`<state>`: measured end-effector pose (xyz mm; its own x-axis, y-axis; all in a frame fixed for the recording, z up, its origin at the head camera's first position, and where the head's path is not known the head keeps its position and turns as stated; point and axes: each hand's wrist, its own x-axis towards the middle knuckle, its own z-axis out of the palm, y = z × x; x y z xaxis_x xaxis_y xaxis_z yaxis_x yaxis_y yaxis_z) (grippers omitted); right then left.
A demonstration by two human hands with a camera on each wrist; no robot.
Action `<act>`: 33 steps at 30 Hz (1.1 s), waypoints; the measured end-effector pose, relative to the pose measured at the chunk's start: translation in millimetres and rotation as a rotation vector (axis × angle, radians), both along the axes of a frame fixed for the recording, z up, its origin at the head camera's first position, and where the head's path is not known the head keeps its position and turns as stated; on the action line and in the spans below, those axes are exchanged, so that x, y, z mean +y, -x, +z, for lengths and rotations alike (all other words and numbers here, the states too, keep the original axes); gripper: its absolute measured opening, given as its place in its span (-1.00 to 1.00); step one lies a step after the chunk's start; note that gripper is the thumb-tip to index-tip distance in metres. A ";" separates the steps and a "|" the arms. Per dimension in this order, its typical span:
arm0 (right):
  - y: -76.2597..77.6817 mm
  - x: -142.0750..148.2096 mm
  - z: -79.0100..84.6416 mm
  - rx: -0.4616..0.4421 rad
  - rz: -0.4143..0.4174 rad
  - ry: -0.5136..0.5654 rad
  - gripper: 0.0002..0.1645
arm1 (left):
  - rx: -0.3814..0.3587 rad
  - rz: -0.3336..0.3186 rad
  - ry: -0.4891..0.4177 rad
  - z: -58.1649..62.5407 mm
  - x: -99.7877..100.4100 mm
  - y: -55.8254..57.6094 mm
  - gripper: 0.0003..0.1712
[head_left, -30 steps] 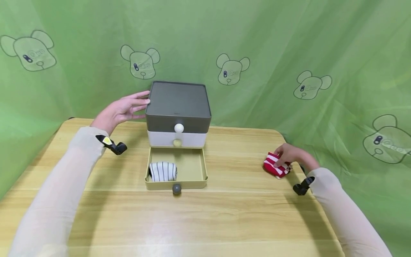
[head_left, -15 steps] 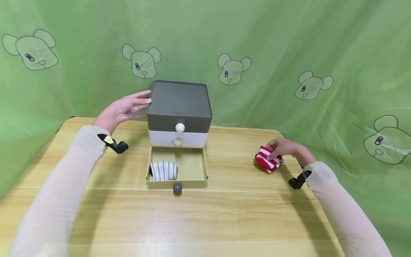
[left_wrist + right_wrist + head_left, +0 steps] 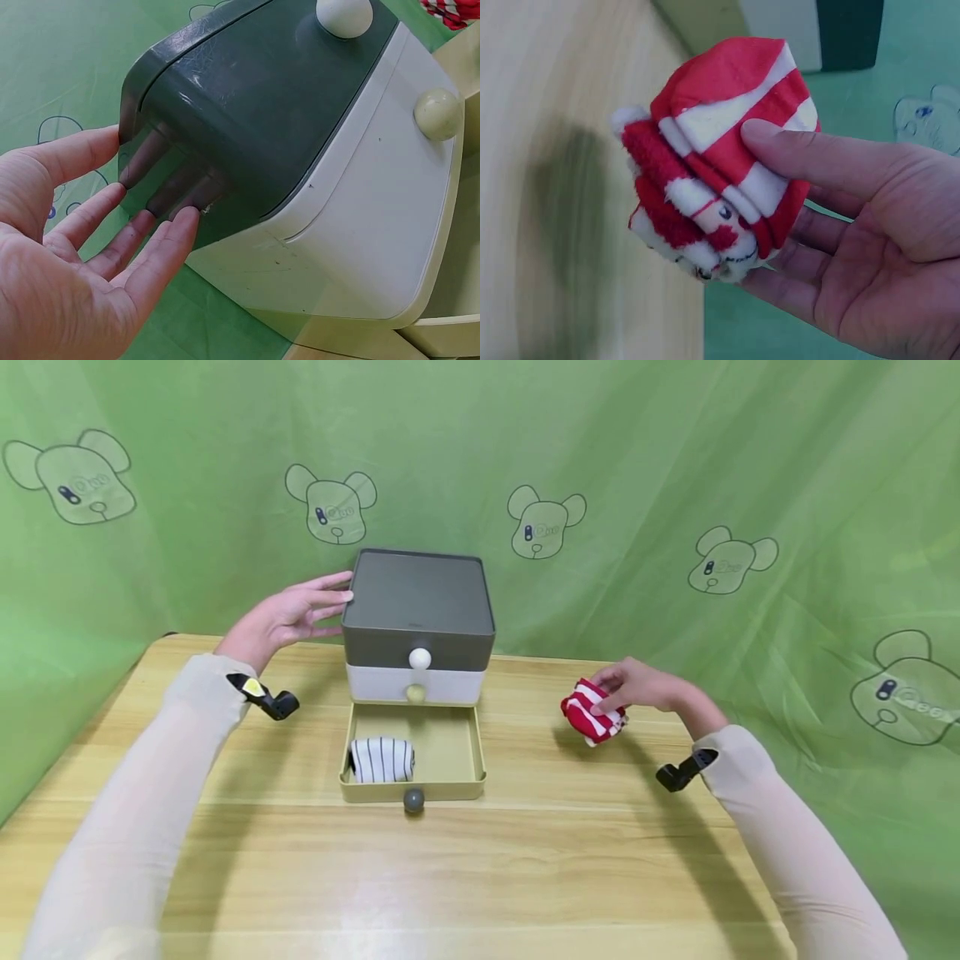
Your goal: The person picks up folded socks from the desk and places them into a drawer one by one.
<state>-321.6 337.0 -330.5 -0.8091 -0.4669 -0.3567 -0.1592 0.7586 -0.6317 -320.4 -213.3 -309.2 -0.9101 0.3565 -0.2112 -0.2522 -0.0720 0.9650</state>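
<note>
A three-tier drawer box [image 3: 420, 593] in grey, white and yellow stands at the back of the table. My left hand [image 3: 288, 614] touches its left side with straight fingertips on the grey tier. The bottom yellow drawer [image 3: 447, 747] is pulled out, and a white bundle with black stripes [image 3: 382, 760], like rolled-up socks, lies in its left half. To the right, my right hand [image 3: 641, 685] pinches a folded pair of red and white striped socks [image 3: 581, 717] above the table. Santa faces and fluffy trim show on these socks [image 3: 735, 112] in the right wrist view.
A wooden table [image 3: 480, 868] carries everything. Green cloth [image 3: 637, 460] printed with bear heads hangs behind it and along the sides. Round knobs, one white [image 3: 420, 658], one yellow [image 3: 415, 693] and one grey [image 3: 413, 800], stick out from the drawer fronts.
My right hand has carried the red striped socks up off the table and leftward, toward the drawer box. The left hand stays at the box's side, and the drawer has not moved.
</note>
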 end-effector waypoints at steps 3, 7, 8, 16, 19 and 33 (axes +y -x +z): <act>-5.6 -14.7 8.4 0.022 0.008 0.030 -0.40 | -0.019 0.011 -0.018 -0.9 1.8 2.7 -0.13; -13.2 -36.1 15.3 0.030 0.027 0.069 -0.40 | -0.071 0.041 -0.055 -2.9 4.3 6.2 -0.13; -15.0 -41.9 16.6 0.029 0.036 0.080 -0.41 | -0.083 0.049 -0.061 -3.3 4.7 6.7 -0.13; -36.3 -98.4 31.1 0.159 0.148 0.108 -0.52 | -0.081 0.060 -0.067 -2.2 4.9 6.8 -0.11; -45.5 -121.7 35.6 0.221 0.190 0.118 -0.55 | -0.076 0.059 -0.062 -0.3 4.9 5.9 -0.11; -67.4 -198.4 28.5 0.400 0.398 -0.085 -0.60 | -0.084 0.058 -0.060 1.0 5.5 7.0 -0.13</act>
